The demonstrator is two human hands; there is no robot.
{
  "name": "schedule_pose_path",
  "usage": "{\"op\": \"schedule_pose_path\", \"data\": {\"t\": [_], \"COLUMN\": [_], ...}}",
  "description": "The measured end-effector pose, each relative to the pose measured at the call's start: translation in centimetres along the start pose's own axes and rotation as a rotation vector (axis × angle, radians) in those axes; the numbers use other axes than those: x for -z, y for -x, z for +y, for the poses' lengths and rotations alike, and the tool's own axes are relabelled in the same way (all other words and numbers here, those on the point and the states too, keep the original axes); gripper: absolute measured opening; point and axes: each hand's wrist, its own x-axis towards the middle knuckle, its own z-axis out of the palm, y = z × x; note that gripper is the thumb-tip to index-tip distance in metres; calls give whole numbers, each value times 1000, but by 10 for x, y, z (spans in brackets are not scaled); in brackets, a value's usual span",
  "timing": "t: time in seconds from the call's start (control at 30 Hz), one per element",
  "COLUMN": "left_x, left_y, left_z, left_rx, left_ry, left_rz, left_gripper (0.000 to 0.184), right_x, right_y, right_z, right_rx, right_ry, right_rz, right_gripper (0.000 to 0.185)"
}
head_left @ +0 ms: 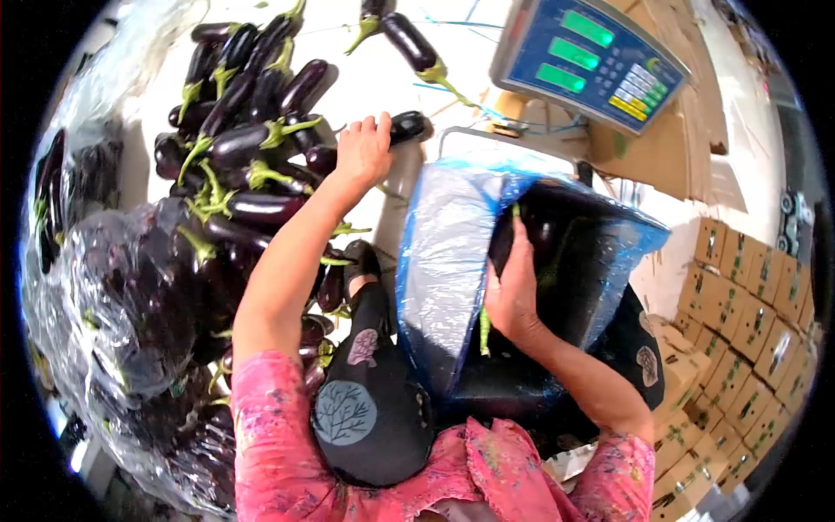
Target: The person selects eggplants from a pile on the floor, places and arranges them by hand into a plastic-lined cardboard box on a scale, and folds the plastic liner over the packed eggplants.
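Observation:
My left hand [365, 150] is closed round a dark purple eggplant [407, 127], whose rounded end sticks out past my fingers. To the left of that hand lies a loose pile of eggplants [239, 143] with green stems. Inside the opening of a container lined with blue plastic film [452, 261], my right hand [513, 287] grips another eggplant [502, 242]. Its far side is hidden by my fingers. More dark, glossy eggplants [546, 228] show inside the liner, partly in shadow.
A scale display [591, 61] with green readouts stands beyond the container. Clear plastic bags of eggplants [130, 296] bulge at the left. Stacked cardboard boxes [748, 304] fill the right side. A single eggplant [409, 42] lies on the white surface near the top.

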Motion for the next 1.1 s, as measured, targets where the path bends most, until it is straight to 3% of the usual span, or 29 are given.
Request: {"op": "schedule_pose_path", "data": {"t": [0.03, 0.07, 0.1, 0.2, 0.27, 0.3, 0.33, 0.37, 0.4, 0.47, 0.5, 0.53, 0.57, 0.6, 0.63, 0.73, 0.77, 0.8, 0.83, 0.9, 0.93, 0.97, 1.07, 1.1], "left_x": [-27, -58, -72, -45, -6, -3, 18, 43, 82, 149, 186, 210, 227, 244, 257, 267, 256, 228, 207, 231, 224, 217, 209, 194], "left_y": [-12, -19, -27, -19, -13, -11, -4, 6, 20, 47, 66, 79, 92, 108, 122, 139, 140, 138, 135, 132, 123, 117, 108, 113], "left_z": [3, -3, -9, -11, -11, -30, -31, -36, -24, -13, 1, 13, 14, 25, 41, 122, 147, 166, 178, 191, 187, 182, 154, 150], "left_rx": [43, 33, 39, 87, 214, 171, 77, 149, 137, 91, 166, 68, 1, 18, 37, -141, -219, -325, -430, -483, -572, -600, -557, -624], "left_ry": [-61, -141, -182, -10, 172, 368, 443, 754, 903, 962, 958, 1112, 1320, 1392, 1458, 1157, 1342, 1288, 1230, 1094, 816, 886, 709, 654], "left_rz": [-60, 53, 83, 76, 135, 265, 554, 495, 566, 617, 623, 656, 552, 419, 286, -139, -257, -269, -279, -453, -374, -301, -452, -435], "left_gripper": [74, 57, 53, 45, 51, 53, 51, 51, 45, 43, 42, 44, 47, 50, 54, 75, 78, 73, 68, 53, 47, 47, 51, 52], "right_x": [1, 4, 6, 1, -7, -6, -7, -8, -9, -9, -3, 6, 17, 30, 46, 117, 131, 139, 149, 150, 151, 148, 131, 116], "right_y": [1, 3, 2, -3, 0, 1, 1, 0, 0, 0, -1, -4, -8, -10, -11, 11, 19, 26, 30, 38, 41, 46, 37, 28], "right_z": [-2, -7, -11, -3, -1, -2, -1, 1, 3, 6, 4, -2, -8, -4, -4, -34, -41, -52, -50, -38, -23, -18, -1, 16], "right_rx": [-21, -78, -133, 48, 67, 47, 52, 58, 38, 2, -149, -270, -391, -368, -315, -190, -136, -83, -74, -164, -241, -330, -482, -419], "right_ry": [14, 4, -9, 60, 63, 59, 55, 52, 23, -33, -133, -139, -145, -254, -268, -994, -1165, -1273, -1066, -1122, -975, -976, -1107, -1030], "right_rz": [-10, -31, -50, 31, 84, 76, 89, 103, 98, 75, -19, -89, -159, -187, -174, -199, -240, -232, -248, -194, -216, -155, -136, -110], "right_gripper": [83, 83, 83, 81, 81, 80, 80, 81, 81, 81, 82, 83, 83, 83, 67, 64, 66, 67, 63, 55, 53, 42, 29, 33]}}
